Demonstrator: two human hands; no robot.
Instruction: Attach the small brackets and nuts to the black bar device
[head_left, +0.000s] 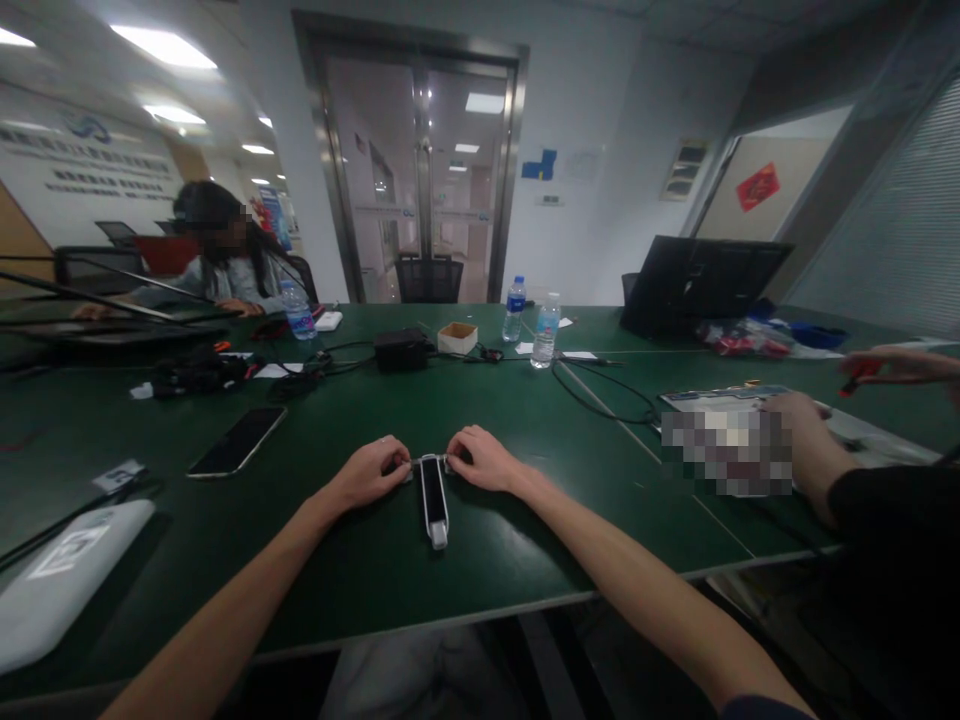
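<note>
Bare forearms (247,590) cross the green tabletop (517,560); left hand (373,472) and right hand (484,460) curl inward, a slim white device (433,497) between them, any grip unclear.

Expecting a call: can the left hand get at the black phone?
Probably yes: nothing visible stands between the left hand and the phone on the green table, though that hand looks occupied beside the white-edged device.

Device (433,500) on table (525,560), between left hand (373,470) and right hand (484,460). Phone (238,442) off to the left. Box (457,340) behind device; two bottles (545,340) right of box, monitor (701,285) farther right.
</note>
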